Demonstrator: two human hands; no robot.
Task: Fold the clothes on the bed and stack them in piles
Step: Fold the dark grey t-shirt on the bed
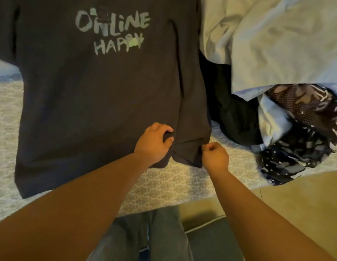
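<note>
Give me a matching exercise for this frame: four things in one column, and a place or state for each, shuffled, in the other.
Things:
1. dark T-shirt
2. left hand
3. right hand
4. patterned garment

Places or states:
A. crumpled at the right side of the bed, partly under the pale duvet
B. pinches the shirt's hem at its right corner
C. spread flat, print up, on the bedsheet
D. grips a bunch of fabric near the hem

Pairs: 1-C, 2-D, 3-B, 4-A
</note>
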